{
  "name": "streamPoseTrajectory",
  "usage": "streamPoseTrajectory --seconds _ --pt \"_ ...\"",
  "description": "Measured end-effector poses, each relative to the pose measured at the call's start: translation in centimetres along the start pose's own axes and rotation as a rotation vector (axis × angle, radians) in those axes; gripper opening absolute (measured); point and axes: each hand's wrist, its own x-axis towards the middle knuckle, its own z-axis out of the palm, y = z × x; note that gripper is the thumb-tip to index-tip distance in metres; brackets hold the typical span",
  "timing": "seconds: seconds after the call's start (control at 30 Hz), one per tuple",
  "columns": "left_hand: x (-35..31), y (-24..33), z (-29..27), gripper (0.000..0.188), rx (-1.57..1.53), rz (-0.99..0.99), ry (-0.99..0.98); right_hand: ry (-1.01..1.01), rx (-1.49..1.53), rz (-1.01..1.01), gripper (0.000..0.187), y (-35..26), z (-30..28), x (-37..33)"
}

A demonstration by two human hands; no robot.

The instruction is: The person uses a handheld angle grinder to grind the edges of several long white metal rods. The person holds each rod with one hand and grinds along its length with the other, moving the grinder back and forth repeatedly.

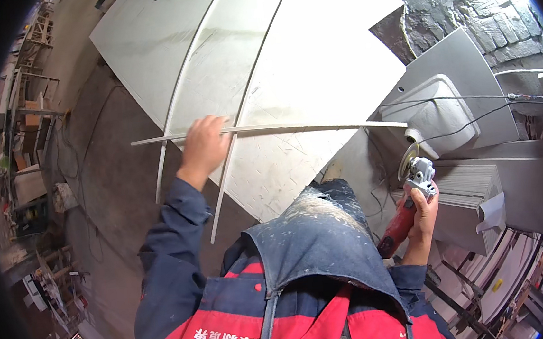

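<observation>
Smooth, scuffed pale slab [319,55], red plastic-looking grinder body [400,223] with metallic head [421,172], matt, white-flecked cloth apron [327,248]

Pale basin [452,113], grey panel [468,55], stacked sheets [463,185] nearby

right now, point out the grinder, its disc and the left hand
Grinder [402,217]: head view, on the red body
Disc [407,161]: head view, on its face
Left hand [204,147]: head view, on its back
</observation>
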Motion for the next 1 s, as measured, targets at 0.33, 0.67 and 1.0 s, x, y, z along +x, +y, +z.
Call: streamPoseTrajectory --seconds 0.33,0.67,1.0 --pt "-0.4 -1.5 -1.9 0.021 -0.196 0.076 -0.275 -0.062 -0.284 -0.092 0.085 -0.6 4.1 0.1" --pt "1.5 6.0 -2.6 0.031 -0.304 -0.003 -0.443 -0.397 -0.902 -0.330 0.083 -1.6 14.0 -1.3" --pt "1.1 6.6 -3.0 0.031 -0.294 -0.029 -0.424 -0.641 -0.855 -0.344 0.080 -0.8 16.8 -1.5"
